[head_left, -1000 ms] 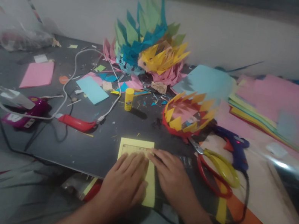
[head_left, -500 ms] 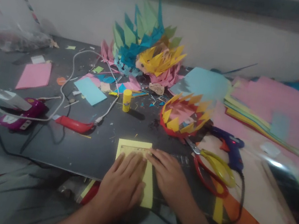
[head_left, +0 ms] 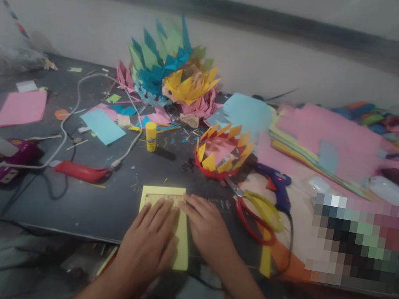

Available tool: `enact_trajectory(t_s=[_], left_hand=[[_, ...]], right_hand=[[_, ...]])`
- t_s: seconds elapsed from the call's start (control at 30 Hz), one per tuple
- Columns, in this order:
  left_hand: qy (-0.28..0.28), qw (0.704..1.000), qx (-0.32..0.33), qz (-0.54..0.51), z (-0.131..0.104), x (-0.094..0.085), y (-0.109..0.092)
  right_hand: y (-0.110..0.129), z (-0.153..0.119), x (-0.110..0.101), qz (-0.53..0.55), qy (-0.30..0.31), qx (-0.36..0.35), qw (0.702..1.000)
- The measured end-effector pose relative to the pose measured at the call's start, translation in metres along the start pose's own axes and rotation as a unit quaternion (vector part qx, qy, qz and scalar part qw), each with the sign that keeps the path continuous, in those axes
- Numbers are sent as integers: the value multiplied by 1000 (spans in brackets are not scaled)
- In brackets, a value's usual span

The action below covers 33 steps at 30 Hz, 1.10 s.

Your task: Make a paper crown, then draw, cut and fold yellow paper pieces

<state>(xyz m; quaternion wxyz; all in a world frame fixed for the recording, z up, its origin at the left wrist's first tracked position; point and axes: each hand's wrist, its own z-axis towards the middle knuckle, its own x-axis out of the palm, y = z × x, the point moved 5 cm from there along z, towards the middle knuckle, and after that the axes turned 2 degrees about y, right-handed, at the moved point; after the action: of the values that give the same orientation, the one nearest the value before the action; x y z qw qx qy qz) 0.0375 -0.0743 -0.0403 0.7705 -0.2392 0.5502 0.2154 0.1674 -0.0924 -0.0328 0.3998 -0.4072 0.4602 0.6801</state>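
Observation:
A sheet of yellow paper [head_left: 180, 248] lies at the table's front edge. Across its upper part runs a thin, pale ruler [head_left: 155, 197]. My left hand [head_left: 151, 231] lies flat over the ruler and the paper, its fingers stretched forward and pressing down. From the right, my right hand [head_left: 206, 222] reaches over the paper's edge, fingers extended and their tips at the ruler's right end. Its thumb and the underside of the palm are hidden. To the right of that hand lie scissors [head_left: 254, 222] with red and yellow handles.
A yellow glue stick [head_left: 151, 137] stands behind the paper. Nearby are a red-and-yellow paper crown [head_left: 221, 156], a blue glue gun [head_left: 279, 186] and a red cutter-like tool [head_left: 81, 171] beside a white cable [head_left: 65, 132]. Folded paper pieces [head_left: 176, 71] and stacked coloured sheets [head_left: 332, 133] sit farther back.
The view has swung to the right, so things on the table appear farther left. Both hands keep their places on the ruler and the yellow paper.

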Motion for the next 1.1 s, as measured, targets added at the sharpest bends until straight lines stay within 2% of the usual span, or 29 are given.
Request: enact_trajectory(t_s=[0.17, 0.33, 0.4, 0.47, 0.6, 0.7, 0.9, 1.1], left_hand=[[33, 999, -21, -13, 5, -2, -1], [36, 999, -35, -21, 8, -3, -3], [32, 999, -34, -28, 9, -3, -3], [31, 998, -34, -37, 9, -3, -2], [32, 997, -41, -54, 8, -2, -1], [33, 997, -46, -61, 9, -2, 0], [54, 995, -48, -74, 10, -4, 1], [76, 992, -56, -86, 10, -5, 1]], right_hand=[[-3, -2, -8, 16, -41, 17, 999], [-28, -11, -37, -2, -149, 115, 982], [-42, -13, -46, -30, -160, 150, 975], [-56, -11, -47, -63, -132, 188, 971], [-76, 6, -39, -118, -37, 266, 956], [-77, 24, -37, -131, -23, 289, 948], [-78, 52, -35, -226, 54, 294, 927], [-81, 72, -38, -250, 106, 273, 923]])
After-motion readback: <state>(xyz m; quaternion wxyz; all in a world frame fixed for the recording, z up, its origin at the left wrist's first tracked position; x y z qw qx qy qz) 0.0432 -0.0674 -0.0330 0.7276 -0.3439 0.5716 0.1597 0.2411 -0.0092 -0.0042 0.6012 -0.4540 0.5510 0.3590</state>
